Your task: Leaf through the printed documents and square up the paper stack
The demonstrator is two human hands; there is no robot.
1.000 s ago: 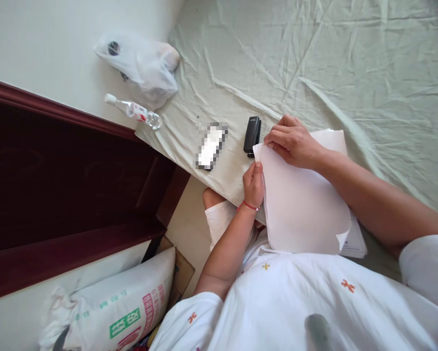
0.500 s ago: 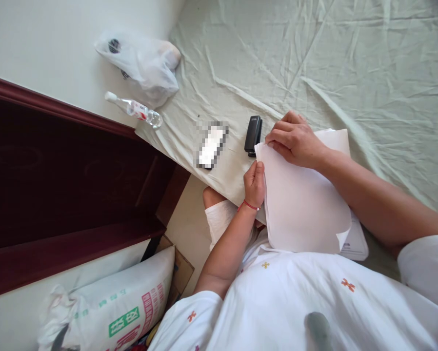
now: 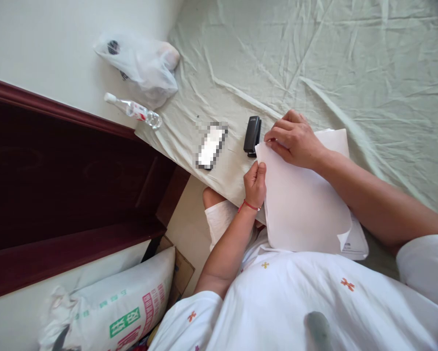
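Two hands work one stack of white paper [image 3: 303, 204], which lies at the centre of the frame on the near edge of the bed [image 3: 350, 63], its lower part hanging toward your lap. Your left hand [image 3: 254, 185] pinches the stack's left edge, thumb on top and fingers [image 3: 262, 171] drawn together on the sheets; a red cord circles that wrist. Your right hand [image 3: 295, 139] rests on the upper left corner of the stack, fingers [image 3: 275, 140] curled and pressed close together on the top sheet, the fingertips right at the corner. A sheet at the lower right of the stack curls up at its corner. Just beside that upper corner, to its left, a black stapler [image 3: 252, 136] lies on the pale green sheet, and further left a phone [image 3: 210, 146], its face blurred. In the upper left of the frame a clear plastic bottle [image 3: 133, 110] with a red and white label lies on its side near a thin plastic bag [image 3: 142, 63]; the label's writing is too small to read. At lower left a white sack [image 3: 120, 307] carries green and pink printed characters, which you cannot make out clearly.
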